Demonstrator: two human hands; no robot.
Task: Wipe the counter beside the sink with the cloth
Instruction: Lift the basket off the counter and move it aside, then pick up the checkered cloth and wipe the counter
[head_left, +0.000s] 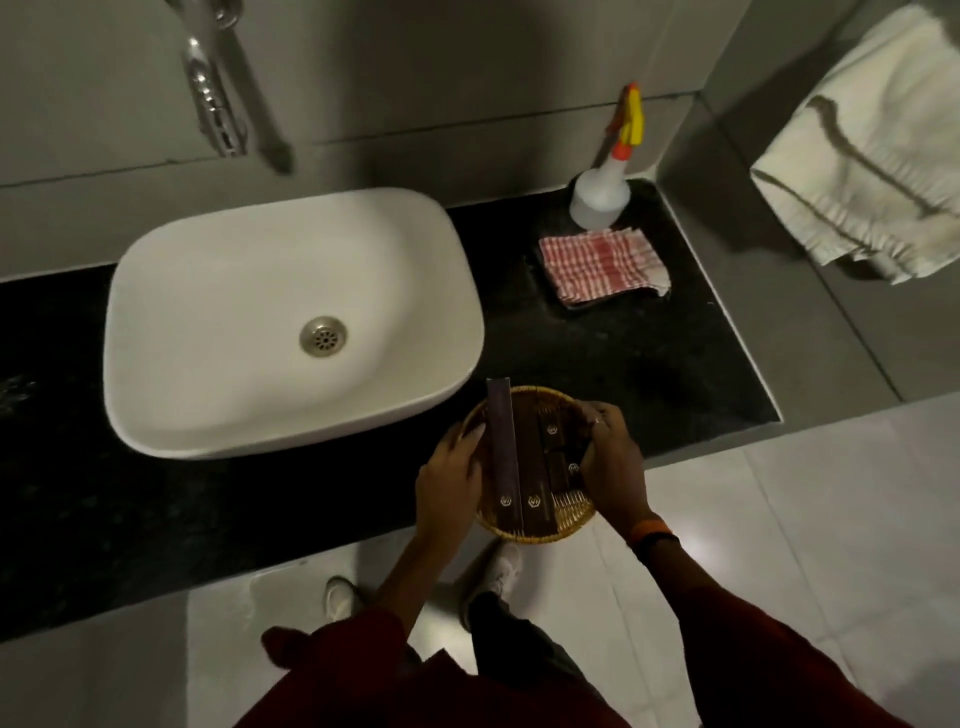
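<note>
A folded red-and-white checked cloth (602, 270) lies on the black counter (649, 364), to the right of the white sink (280, 322) and in front of a spray bottle. Both hands are well nearer to me than the cloth. My left hand (452, 467) grips the left rim of a round wicker basket (535, 530) and my right hand (613, 462) grips its right rim. The basket sits at the counter's front edge and partly overhangs it. Dark brown boxes with gold logos (524, 467) fill it.
A white spray bottle with an orange and yellow nozzle (602, 192) stands in the back right corner. A chrome tap (213, 104) comes off the wall above the sink. A white towel (872, 156) hangs on the right wall. Pale floor tiles and my shoes lie below.
</note>
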